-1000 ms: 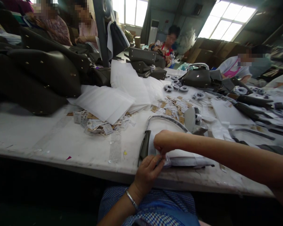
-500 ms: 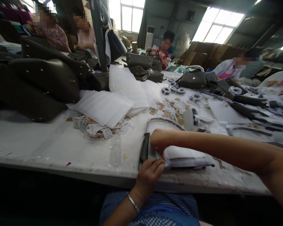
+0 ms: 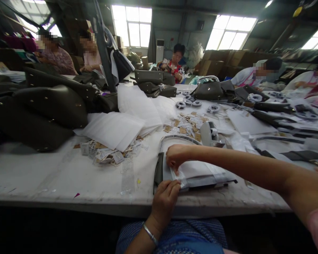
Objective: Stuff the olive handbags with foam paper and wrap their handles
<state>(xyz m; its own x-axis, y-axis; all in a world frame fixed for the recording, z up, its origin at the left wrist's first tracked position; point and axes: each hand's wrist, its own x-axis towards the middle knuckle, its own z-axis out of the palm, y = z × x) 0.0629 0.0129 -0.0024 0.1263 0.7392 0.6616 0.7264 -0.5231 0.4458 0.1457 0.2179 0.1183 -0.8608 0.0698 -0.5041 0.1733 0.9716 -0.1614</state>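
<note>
A dark grey handbag lies at the table's front edge, its body covered by a white wrapping sheet. The bag's handle, in pale wrapping, arches out behind it. My right hand reaches across from the right, curled closed, its thumb pointing down at the sheet near the bag's left end. Just in front, my left hand has its bent fingers pressed together on the sheet's near edge. A shiny strip, apparently clear tape, shows beside the fingertips. The fingers' undersides are hidden.
Foam sheets are stacked over a pile of tags to the left. More tags lie behind the bag, beside a white tape dispenser. Dark bags fill the far left. Several people work across the table.
The view has shifted slightly. My right hand stays closed with its thumb down on the wrapping, and my left hand keeps its place at the near edge. The wrapping now looks flatter.
</note>
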